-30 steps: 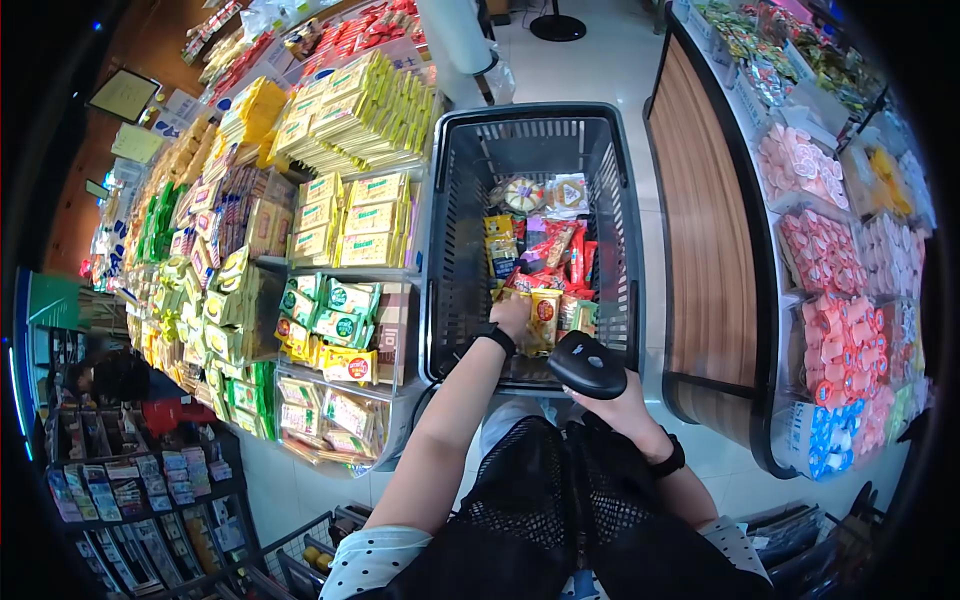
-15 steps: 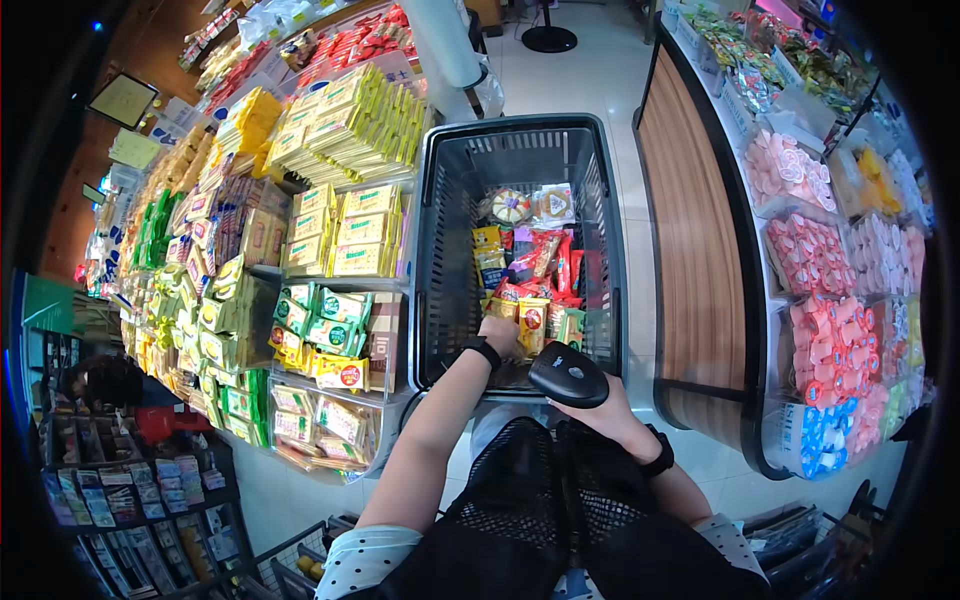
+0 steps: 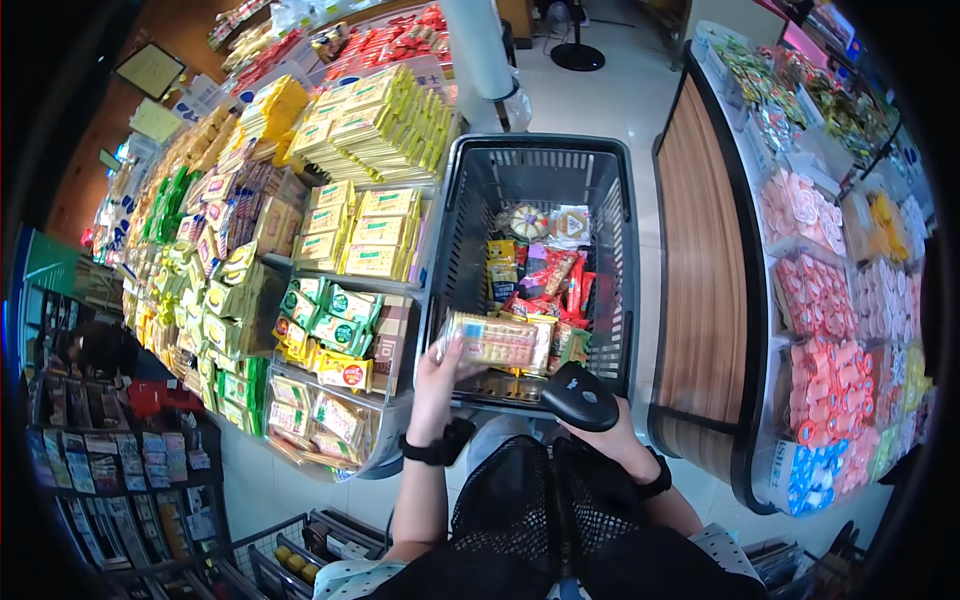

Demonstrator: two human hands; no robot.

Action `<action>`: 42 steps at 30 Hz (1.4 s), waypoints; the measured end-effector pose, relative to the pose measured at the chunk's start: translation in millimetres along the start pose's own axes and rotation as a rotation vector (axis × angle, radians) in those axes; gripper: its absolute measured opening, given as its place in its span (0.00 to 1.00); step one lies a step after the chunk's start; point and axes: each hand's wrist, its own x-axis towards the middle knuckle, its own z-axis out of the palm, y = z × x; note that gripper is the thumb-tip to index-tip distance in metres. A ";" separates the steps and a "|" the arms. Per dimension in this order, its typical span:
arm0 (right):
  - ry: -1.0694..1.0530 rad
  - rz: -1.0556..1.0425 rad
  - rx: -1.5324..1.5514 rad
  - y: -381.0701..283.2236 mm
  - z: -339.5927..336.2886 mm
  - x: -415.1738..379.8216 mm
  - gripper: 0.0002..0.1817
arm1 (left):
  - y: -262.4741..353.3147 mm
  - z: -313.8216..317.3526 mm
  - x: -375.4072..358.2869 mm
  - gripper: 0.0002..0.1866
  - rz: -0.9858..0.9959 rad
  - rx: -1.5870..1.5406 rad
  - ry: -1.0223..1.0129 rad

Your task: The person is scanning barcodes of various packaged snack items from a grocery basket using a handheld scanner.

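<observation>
Over the near left part of a black shopping basket (image 3: 632, 300), my left hand (image 3: 436, 388) grips the left end of a biscuit packet (image 3: 502, 342). The packet is clear-wrapped and pale, and it lies roughly level with its broad side up. My right hand (image 3: 622, 442) is closed round a black handheld scanner (image 3: 580, 398) at the basket's near right corner. Inside the basket are red snack packets (image 3: 575, 290), a yellow packet (image 3: 501, 258), a round clear-topped pack (image 3: 528, 222) and a green packet (image 3: 572, 346). Some lower items are hidden under the held packet.
Left of the basket, a stepped display holds biscuit packs (image 3: 378, 245) and green packets (image 3: 345, 318) in clear bins. A wood-panelled counter (image 3: 700, 220) with pink wrapped sweets (image 3: 832, 385) stands on the right. A white post (image 3: 478, 50) rises behind the basket.
My left hand has come up out of the basket and leftward, now with the biscuit packet in it. My right hand still holds the scanner. The view has shifted slightly.
</observation>
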 end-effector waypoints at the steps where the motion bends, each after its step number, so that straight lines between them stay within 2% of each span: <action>1: -0.003 0.026 0.006 1.7 -0.7 -0.6 0.25 | -5.5 0.1 -7.6 0.21 -0.002 -0.131 0.000; 2: -0.006 0.056 0.011 2.2 -0.3 -1.3 0.24 | -11.3 2.9 -14.4 0.21 -0.006 -0.264 0.001; 4: -0.005 0.043 0.027 2.3 2.0 -1.4 0.24 | -27.5 4.9 -24.7 0.21 0.008 -0.337 -0.040; 8: -0.014 0.032 -0.020 7.2 4.5 -2.7 0.24 | -56.4 14.3 -38.2 0.21 -0.037 -0.371 -0.092; 11: -0.013 0.031 -0.027 10.8 7.6 -1.9 0.25 | -67.5 23.6 -44.7 0.23 0.006 -0.266 -0.141; 14: -0.002 0.034 -0.025 10.0 10.3 -5.9 0.25 | -56.9 28.3 -50.3 0.23 -0.021 -0.338 -0.137; 18: 0.016 0.079 0.030 4.2 13.8 -10.7 0.23 | -35.2 8.5 -59.4 0.23 -0.034 -0.366 -0.021; 20: 0.029 0.055 0.045 1.0 15.2 -12.7 0.21 | -25.2 -8.2 -67.6 0.24 0.044 -0.323 0.063; 22: 0.019 0.068 0.067 -5.5 15.9 -13.8 0.21 | -24.7 -26.7 -76.1 0.23 0.239 -0.120 0.246; 24: 0.015 0.057 0.067 -14.8 17.7 -14.0 0.21 | -16.7 -54.7 -87.4 0.21 0.337 0.239 0.403; 26: 0.013 0.047 0.068 -17.0 20.6 -13.6 0.21 | -2.8 -87.7 -93.7 0.19 0.467 0.825 0.607; 28: 0.009 0.040 0.038 -15.8 20.4 -15.1 0.21 | 9.4 -117.5 -89.6 0.24 0.626 0.902 0.707; 30: 0.003 0.022 0.005 -11.4 19.2 -17.6 0.21 | 3.7 -167.9 -82.8 0.28 0.634 1.238 0.788; 32: 0.007 0.008 -0.031 -11.6 18.7 -18.8 0.21 | 10.1 -189.8 -85.0 0.27 0.462 1.451 0.934; 35: 0.014 0.015 -0.028 -14.0 18.6 -17.1 0.22 | 14.4 -223.6 -86.1 0.25 0.416 1.528 1.015; 37: -0.017 -0.002 -0.025 -10.5 18.7 -14.2 0.22 | -2.6 -257.7 -86.1 0.27 0.036 1.510 0.905; 38: -0.015 -0.001 -0.027 -9.3 19.4 -13.5 0.22 | -14.4 -271.3 -86.4 0.27 0.037 1.509 0.902; 40: -0.011 0.018 -0.033 -6.5 19.2 -13.9 0.22 | -34.4 -290.7 -85.2 0.32 -0.089 1.491 0.722; 41: -0.018 0.021 -0.026 -1.5 18.2 -14.0 0.23 | -36.0 -301.7 -84.0 0.38 -0.108 1.317 0.646; 42: -0.013 0.025 -0.031 -0.4 16.9 -13.4 0.23 | -11.5 -273.3 -88.5 0.33 -0.144 1.252 0.683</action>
